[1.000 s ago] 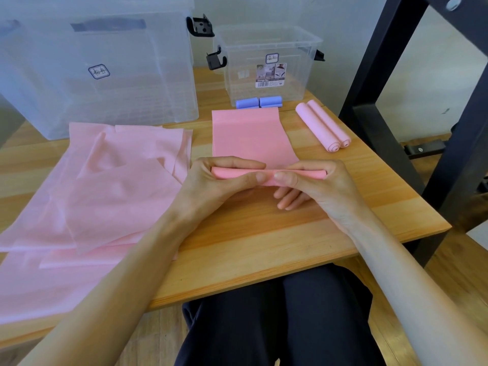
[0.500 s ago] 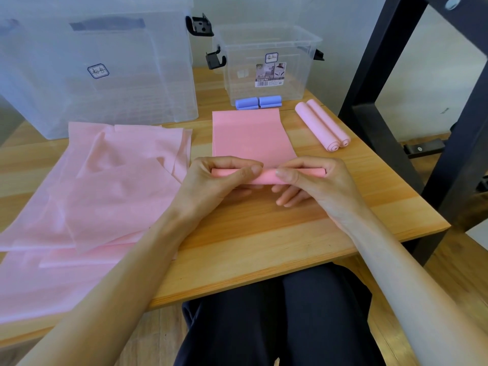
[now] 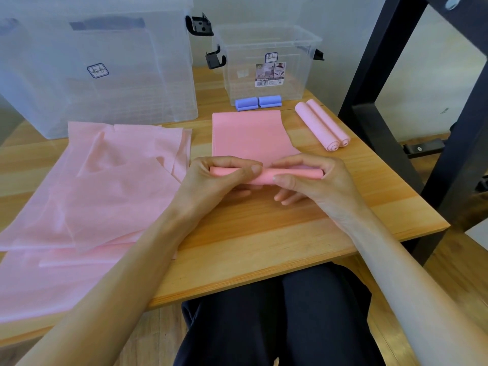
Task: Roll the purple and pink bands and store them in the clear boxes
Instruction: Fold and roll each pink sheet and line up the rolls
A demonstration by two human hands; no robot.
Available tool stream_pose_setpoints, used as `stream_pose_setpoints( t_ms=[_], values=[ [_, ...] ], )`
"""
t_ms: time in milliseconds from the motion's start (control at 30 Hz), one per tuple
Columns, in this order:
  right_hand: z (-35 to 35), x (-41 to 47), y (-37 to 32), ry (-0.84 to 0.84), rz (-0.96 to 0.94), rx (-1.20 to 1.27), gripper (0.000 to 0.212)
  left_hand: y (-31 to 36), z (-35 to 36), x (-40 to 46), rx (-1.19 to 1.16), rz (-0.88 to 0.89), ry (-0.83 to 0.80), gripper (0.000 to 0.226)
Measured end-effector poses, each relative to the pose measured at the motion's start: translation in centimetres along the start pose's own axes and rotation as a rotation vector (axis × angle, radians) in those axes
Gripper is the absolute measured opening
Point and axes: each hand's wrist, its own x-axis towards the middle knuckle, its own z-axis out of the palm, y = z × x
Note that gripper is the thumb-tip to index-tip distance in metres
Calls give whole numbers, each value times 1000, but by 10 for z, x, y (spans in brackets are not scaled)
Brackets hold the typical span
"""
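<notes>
Fingers [image 3: 232,163] both hands round pink roll [image 3: 266,176]

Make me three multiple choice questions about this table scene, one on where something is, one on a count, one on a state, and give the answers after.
1. Where do the purple rolls lie?
A. In front of the small clear box
B. Inside the large clear box
C. On the loose pink sheets

2. How many finished pale pink rolls lie at the right?
A. One
B. Two
C. Four

3. What state is the pink band in?
A. Fully rolled
B. Fully flat
C. Partly rolled

Answers: 1 A, they sit on the table against its front wall. 2 B, two lie side by side. 3 C, the left hand and right hand grip the rolled near end while the rest lies flat.
</notes>
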Motion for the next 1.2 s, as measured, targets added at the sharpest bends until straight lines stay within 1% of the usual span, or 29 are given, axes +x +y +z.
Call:
stream_pose_setpoints(
  t_ms=[67,133,233,333,400,467,500,567,667,800,867,933,1033,1133,1200],
  values=[
    [0,0,1,6,-5,-4,23,-1,0,1,0,-13,1,18],
    [-1,-1,1,24,10,-1,20,-1,0,1,28,11,7,21],
    [0,-1,0,37,35,2,23,-1,-1,0,95,50,13,28],
    [0,-1,-1,25,44,11,27,-1,0,1,73,37,22,16],
    [0,-1,-2,-12,38,7,31,0,0,0,21,-2,32,11],
    [0,-1,-2,-34,21,-7,33,0,0,1,-20,-42,40,13],
    [0,-1,-1,-29,15,-11,29,0,0,1,-19,-44,42,14],
    [0,-1,0,-4,16,-7,23,0,0,1,20,-8,43,16],
    [0,-2,0,14,34,-3,23,1,-1,-1,115,63,39,22],
    [1,-1,-1,-1,32,-3,27,-1,-1,1,71,35,53,11],
    [1,-1,-1,-2,20,6,29,-2,-1,2,41,-4,49,13],
    [0,0,0,6,7,6,24,-3,-1,2,40,-14,37,15],
    [-1,0,1,37,13,3,19,-2,0,2,62,27,34,13],
    [0,-1,0,31,25,4,24,-2,0,1,89,62,32,10],
    [0,-1,-1,6,22,2,27,-2,-1,2,65,47,42,8]
  ],
)
